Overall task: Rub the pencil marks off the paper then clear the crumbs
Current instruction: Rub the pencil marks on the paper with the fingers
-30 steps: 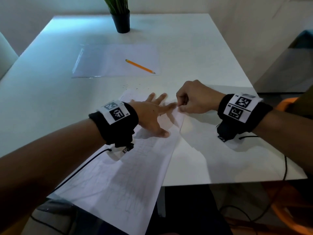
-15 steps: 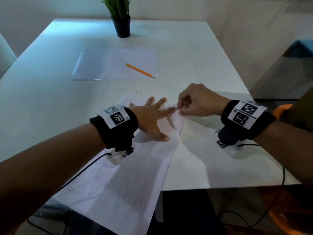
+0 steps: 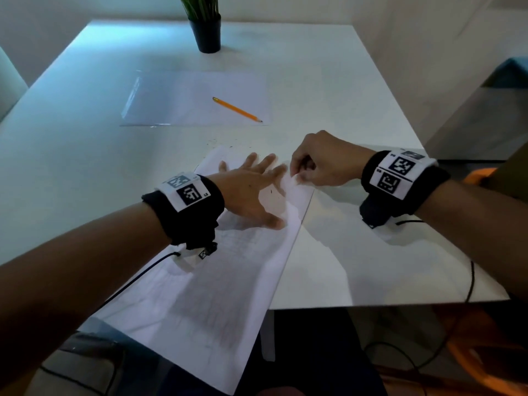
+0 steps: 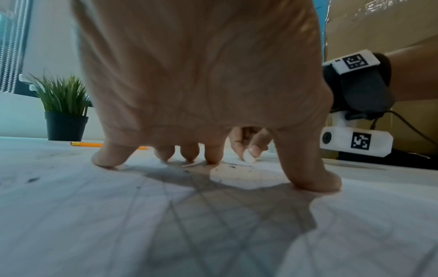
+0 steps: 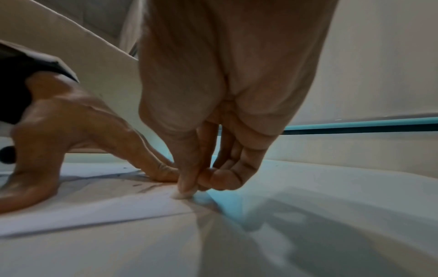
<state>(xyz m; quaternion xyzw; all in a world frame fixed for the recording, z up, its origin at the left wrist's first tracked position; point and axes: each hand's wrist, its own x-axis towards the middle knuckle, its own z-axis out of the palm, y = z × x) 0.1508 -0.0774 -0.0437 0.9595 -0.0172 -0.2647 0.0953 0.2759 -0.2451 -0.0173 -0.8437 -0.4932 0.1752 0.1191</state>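
Observation:
A white sheet of paper (image 3: 217,287) with faint pencil lines lies slanted on the white table and overhangs its near edge. My left hand (image 3: 251,192) presses flat on its upper part, fingers spread straight (image 4: 305,180). My right hand (image 3: 317,164) pinches a small white eraser (image 4: 249,158) between thumb and fingers and holds its tip on the paper's right corner (image 5: 181,195), just beside my left index finger. Dark crumbs (image 4: 231,165) lie on the paper near the fingertips, and more crumbs (image 3: 220,142) dot the table above the sheet.
A clear plastic sleeve (image 3: 188,101) lies farther back with an orange pencil (image 3: 237,109) on it. A potted plant (image 3: 207,27) stands at the far edge. The table's right edge and near edge are close to my right wrist; a chair (image 3: 485,352) shows below.
My right hand with the eraser has shifted slightly back and forth at the paper's corner, and the head view has tilted a little. My left hand stays pressed on the sheet.

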